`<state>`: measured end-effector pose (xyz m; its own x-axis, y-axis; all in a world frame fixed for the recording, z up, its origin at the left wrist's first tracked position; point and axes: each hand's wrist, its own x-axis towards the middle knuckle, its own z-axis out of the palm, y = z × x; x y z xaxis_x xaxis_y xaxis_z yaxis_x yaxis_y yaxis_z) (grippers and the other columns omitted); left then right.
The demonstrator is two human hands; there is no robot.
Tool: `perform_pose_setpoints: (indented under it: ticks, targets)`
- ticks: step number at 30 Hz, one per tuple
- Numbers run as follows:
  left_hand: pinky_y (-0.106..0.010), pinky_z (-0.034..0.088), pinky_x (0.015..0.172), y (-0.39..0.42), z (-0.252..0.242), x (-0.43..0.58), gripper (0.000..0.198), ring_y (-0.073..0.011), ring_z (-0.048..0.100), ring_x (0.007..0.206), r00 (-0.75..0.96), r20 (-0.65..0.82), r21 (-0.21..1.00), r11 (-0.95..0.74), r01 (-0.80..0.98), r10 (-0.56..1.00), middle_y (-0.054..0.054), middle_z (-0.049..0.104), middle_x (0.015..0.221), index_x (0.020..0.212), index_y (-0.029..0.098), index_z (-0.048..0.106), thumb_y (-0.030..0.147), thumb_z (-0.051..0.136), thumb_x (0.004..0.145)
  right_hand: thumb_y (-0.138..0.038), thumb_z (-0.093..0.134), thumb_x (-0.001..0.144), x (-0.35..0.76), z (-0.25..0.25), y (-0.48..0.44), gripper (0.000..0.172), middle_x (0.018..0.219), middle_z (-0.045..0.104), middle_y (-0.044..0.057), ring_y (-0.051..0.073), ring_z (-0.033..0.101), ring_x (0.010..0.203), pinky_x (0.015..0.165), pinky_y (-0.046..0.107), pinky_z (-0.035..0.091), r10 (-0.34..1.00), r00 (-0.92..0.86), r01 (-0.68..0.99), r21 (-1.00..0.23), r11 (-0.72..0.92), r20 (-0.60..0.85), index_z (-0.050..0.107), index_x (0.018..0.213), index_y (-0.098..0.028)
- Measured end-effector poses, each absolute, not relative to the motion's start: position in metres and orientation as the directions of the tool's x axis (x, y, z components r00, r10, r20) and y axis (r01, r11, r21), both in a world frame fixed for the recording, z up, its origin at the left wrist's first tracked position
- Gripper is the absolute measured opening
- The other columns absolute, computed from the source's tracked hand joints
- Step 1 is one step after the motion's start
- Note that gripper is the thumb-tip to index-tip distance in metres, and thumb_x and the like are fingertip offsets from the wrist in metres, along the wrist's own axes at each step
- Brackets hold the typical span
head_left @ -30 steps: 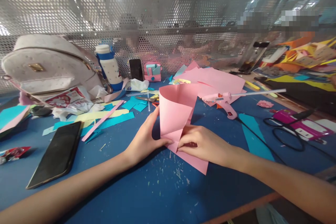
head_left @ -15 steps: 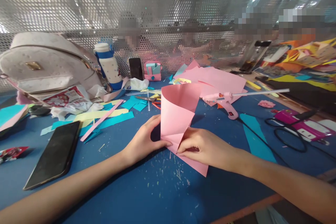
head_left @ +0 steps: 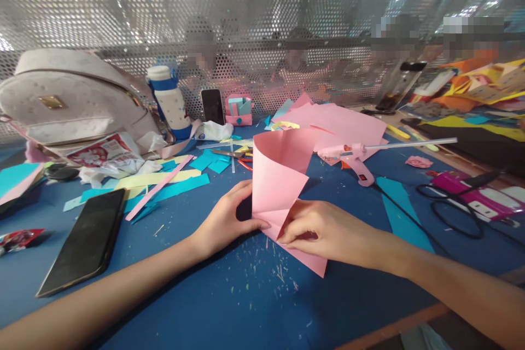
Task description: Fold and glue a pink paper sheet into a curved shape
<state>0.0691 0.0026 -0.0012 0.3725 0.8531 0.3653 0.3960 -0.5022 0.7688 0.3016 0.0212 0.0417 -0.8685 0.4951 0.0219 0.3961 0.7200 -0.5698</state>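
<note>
A pink paper sheet (head_left: pixel 276 188) stands curled upright at the middle of the blue table, with a crease low down and a flat corner stretching toward the lower right. My left hand (head_left: pixel 229 219) grips its lower left side, the thumb on the front and the fingers partly hidden behind. The fingertips of my right hand (head_left: pixel 311 229) pinch the paper's lower right edge near the crease. To the right lies a pink glue gun (head_left: pixel 359 161) with a long clear stick in its back.
Left are a dark phone (head_left: pixel 84 240), a backpack (head_left: pixel 77 98), a bottle (head_left: pixel 170 101) and paper strips (head_left: pixel 159 188). Scissors (head_left: pixel 229 153) lie behind the paper. Right are a cable (head_left: pixel 410 219), a blue strip (head_left: pixel 404 216) and a magenta power strip (head_left: pixel 476 194). Pink sheets (head_left: pixel 340 123) lie behind.
The curled paper's free upper corner has shifted slightly to the right. My right hand has moved a little rightward, still pinching the paper; my left hand is almost unchanged.
</note>
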Motion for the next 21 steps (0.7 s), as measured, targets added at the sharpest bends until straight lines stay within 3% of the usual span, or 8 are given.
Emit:
perform_pose_setpoints:
  ticks: [8,11,16,21]
  targets:
    - [-0.039,0.042,0.104,0.004,-0.004,0.07,0.054,-0.0244,0.053,0.122,0.372,0.348,0.796,-0.481,0.367,0.86,-0.006,0.057,0.133,0.128,0.025,0.058,0.032,0.078,0.079,-0.013,0.065,0.086,0.303,0.048,0.023,0.016,0.098,0.073,-0.001,0.014,0.067,0.088,0.073,0.022,0.048,0.467,-0.884,0.37,-0.557,0.744,0.036,0.077,0.088,-0.023]
    - [-0.038,0.04,0.105,0.004,-0.004,0.07,0.057,-0.0242,0.053,0.123,0.359,0.334,0.817,-0.457,0.351,0.872,-0.005,0.059,0.132,0.13,0.025,0.056,0.033,0.079,0.078,-0.023,0.063,0.091,0.316,0.065,0.028,0.015,0.102,0.072,-0.001,0.015,0.066,0.091,0.074,0.024,0.048,0.444,-0.888,0.321,-0.53,0.785,0.121,0.076,0.096,-0.027]
    - [-0.036,0.041,0.105,0.002,-0.002,0.07,0.055,-0.0239,0.054,0.123,0.36,0.3,0.837,-0.425,0.345,0.883,-0.004,0.06,0.132,0.128,0.025,0.057,0.034,0.079,0.078,-0.032,0.056,0.095,0.359,0.083,0.044,0.019,0.097,0.071,0.001,0.017,0.066,0.088,0.075,0.029,0.048,0.548,-0.805,0.473,-0.309,0.825,0.229,0.074,0.096,-0.028]
    - [-0.038,0.045,0.101,0.001,-0.002,0.07,0.051,-0.0248,0.059,0.118,0.359,0.261,0.853,-0.388,0.348,0.896,-0.005,0.064,0.129,0.126,0.023,0.058,0.034,0.077,0.08,-0.034,0.048,0.096,0.388,0.056,0.06,0.026,0.099,0.071,0.003,0.024,0.067,0.09,0.074,0.036,0.05,0.694,-0.679,0.705,-0.053,0.707,0.238,0.072,0.096,-0.026]
